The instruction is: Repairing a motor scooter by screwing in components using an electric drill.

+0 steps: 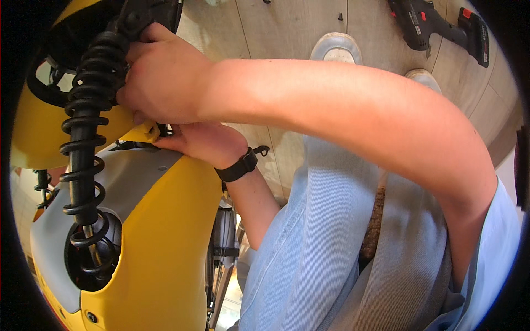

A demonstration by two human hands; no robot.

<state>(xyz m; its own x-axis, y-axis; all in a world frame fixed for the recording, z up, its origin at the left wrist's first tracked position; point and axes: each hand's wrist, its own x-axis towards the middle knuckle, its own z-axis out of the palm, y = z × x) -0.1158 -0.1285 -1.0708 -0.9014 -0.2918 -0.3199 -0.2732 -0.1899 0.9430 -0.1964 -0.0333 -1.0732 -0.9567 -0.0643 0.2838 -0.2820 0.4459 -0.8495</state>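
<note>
A yellow and grey plastic body (171,231), seemingly of a small ride-on vehicle, fills the left side. A black coil-spring shock absorber (85,132) stands along it. My right hand (168,77) reaches across from the right, just beside the upper spring. Its fingers are curled in, and what they grip is hidden. Below it is my left hand (207,142), a black band on its wrist. The left thumb reaches a small yellow tab (144,132) and a dark part beside it; the other fingers are mostly covered. Both hands appear closed.
A black cordless power tool (436,27) with red accents lies on the wood-look floor (287,33) at the upper right. One small dark screw (340,16) rests nearer the middle. My jean-clad legs (331,220) and light shoes (337,47) are right of the body.
</note>
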